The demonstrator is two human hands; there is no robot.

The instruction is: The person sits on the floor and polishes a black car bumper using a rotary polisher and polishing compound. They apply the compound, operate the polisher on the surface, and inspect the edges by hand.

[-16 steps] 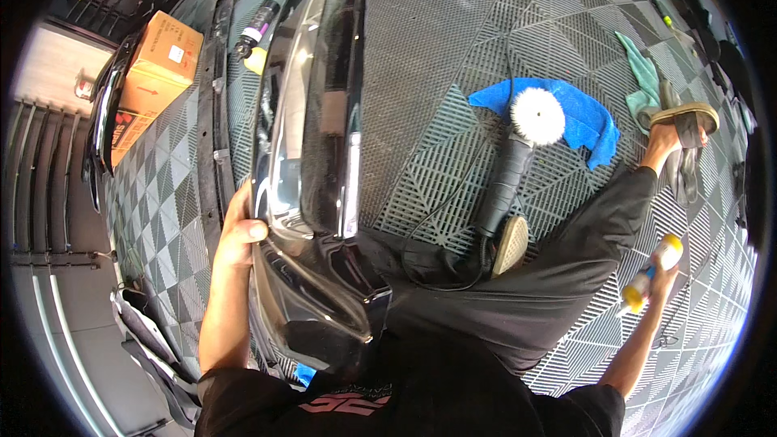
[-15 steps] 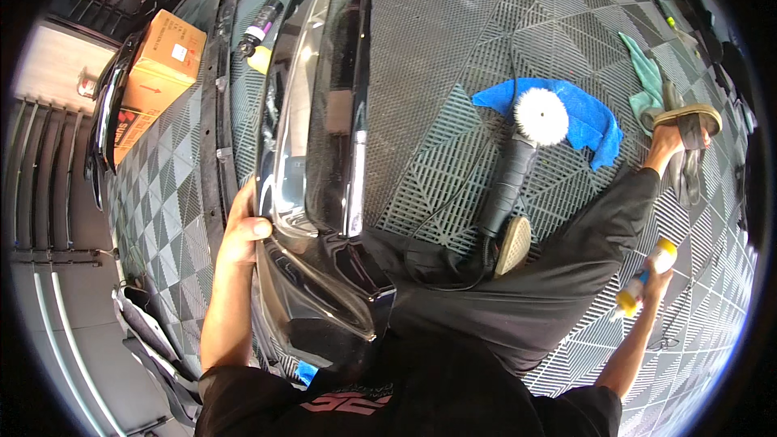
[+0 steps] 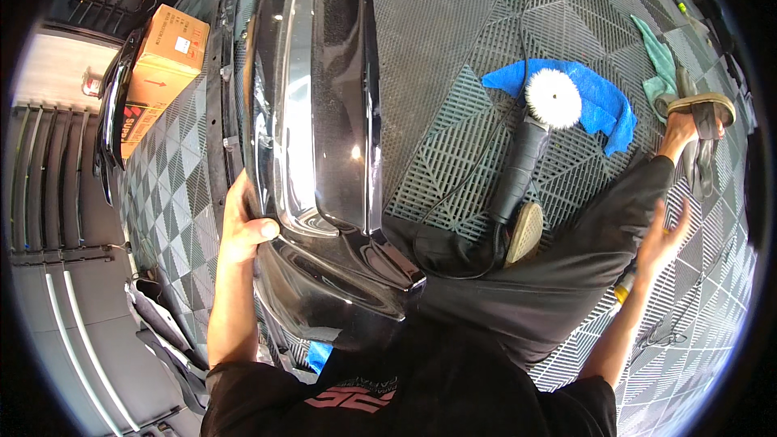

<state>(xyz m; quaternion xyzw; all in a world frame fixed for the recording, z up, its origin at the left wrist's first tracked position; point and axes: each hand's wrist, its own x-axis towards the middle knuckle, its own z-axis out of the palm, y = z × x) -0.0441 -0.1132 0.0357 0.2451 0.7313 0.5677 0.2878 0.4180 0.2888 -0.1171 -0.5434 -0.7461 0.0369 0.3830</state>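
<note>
The left hand (image 3: 243, 226) is gripping the edge of the shiny black car bumper (image 3: 324, 154) lying across the lap, while the right hand (image 3: 660, 239) is spread open, holding nothing, needing to reach for the polishing machine (image 3: 530, 142) nearby.

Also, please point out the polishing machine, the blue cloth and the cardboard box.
polishing machine (image 3: 522, 168), head view, on its black handle body.
blue cloth (image 3: 603, 105), head view, on the flat part right of the white pad.
cardboard box (image 3: 162, 61), head view, on its top face.
</note>
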